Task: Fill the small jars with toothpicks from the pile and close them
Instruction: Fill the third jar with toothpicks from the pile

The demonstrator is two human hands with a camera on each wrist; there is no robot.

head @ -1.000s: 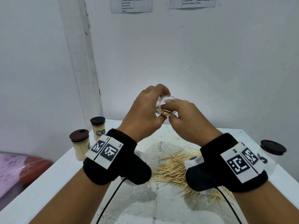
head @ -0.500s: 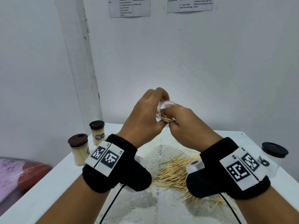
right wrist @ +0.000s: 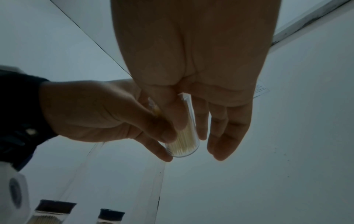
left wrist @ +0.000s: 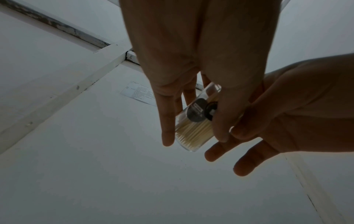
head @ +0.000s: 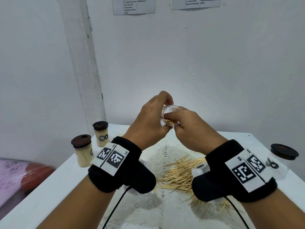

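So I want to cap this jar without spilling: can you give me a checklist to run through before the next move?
1. Jar held firmly: ok. The left hand grips the open jar above the table.
2. Toothpicks seated inside: cannot tell. The right hand has fingers at the mouth, on the toothpicks in the jar.
3. Jar full enough: cannot tell. The grip hides much of it.
4. Lid free to pick up: cannot tell. A dark lid shows at the right, half hidden by the wristband.
5. Finished jars out of the way: ok. Two capped jars stand at the left edge.
6. More stock: ok. The pile remains.
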